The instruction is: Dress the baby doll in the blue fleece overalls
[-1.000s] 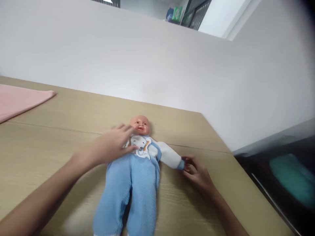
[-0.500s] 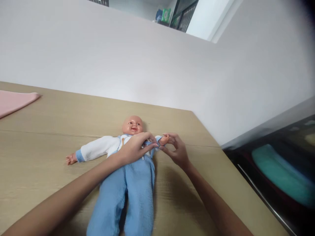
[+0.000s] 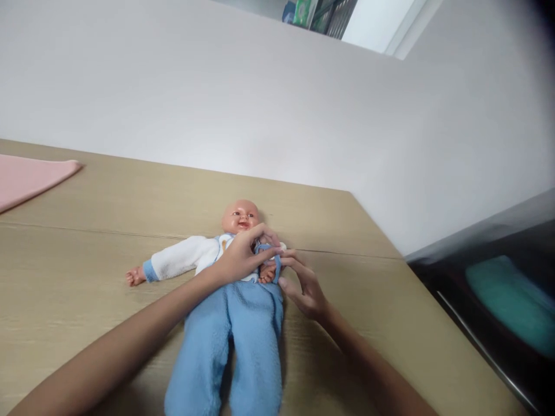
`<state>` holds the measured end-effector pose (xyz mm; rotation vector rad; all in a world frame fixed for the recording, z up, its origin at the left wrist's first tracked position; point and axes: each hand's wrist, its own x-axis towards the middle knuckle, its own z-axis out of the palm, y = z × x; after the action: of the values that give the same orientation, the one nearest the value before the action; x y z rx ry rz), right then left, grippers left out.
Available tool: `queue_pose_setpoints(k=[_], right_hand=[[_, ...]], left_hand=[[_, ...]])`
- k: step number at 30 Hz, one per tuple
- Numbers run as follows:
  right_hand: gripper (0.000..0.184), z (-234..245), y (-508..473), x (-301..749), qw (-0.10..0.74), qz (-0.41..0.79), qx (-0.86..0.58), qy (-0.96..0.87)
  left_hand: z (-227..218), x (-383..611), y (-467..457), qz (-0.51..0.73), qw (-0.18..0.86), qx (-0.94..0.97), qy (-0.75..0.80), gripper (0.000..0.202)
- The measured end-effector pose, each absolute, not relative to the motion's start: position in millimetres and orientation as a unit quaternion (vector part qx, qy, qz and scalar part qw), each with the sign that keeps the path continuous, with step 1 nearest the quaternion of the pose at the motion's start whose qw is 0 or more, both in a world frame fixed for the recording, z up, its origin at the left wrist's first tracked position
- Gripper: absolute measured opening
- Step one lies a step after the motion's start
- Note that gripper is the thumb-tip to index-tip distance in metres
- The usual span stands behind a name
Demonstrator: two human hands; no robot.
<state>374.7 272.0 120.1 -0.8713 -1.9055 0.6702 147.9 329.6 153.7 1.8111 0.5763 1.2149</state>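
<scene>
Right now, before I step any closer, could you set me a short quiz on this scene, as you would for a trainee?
1. True or false: the doll lies face up on the table.
2. Choose one: the cloth at the picture's left edge is (a) green, (b) pink, (c) white.
3. Is the person's left hand or right hand nearer the doll's head?

Key: 1. true; 2. b; 3. left hand.

Pale wall (image 3: 195, 86) behind tan table (image 3: 65, 271); opening (image 3: 336, 20) high up.
</scene>
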Motion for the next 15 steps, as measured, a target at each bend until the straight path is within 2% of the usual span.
queue_pose_setpoints(k=[3,7,9,15], right_hand=[[0.016,125,261,369,0.46,0.319,-0.375,-0.739],[0.038,118,259,361,0.527,0.471,-0.444,-0.551],[0.047,109,263,360,0.54,0.505,-0.464,-0.488],[0.052,89,266,359,0.554,0.392,-0.545,-0.492]], left_hand=[[150,148,334,0.461,0.396,0.754,0.247,0.019],[144,147,334,0.419,0.317,0.806,0.274,0.027],[140,146,334,0.383,0.277,0.829,0.3,0.031],[132,145,337,0.314,0.206,0.871,0.317,0.013]])
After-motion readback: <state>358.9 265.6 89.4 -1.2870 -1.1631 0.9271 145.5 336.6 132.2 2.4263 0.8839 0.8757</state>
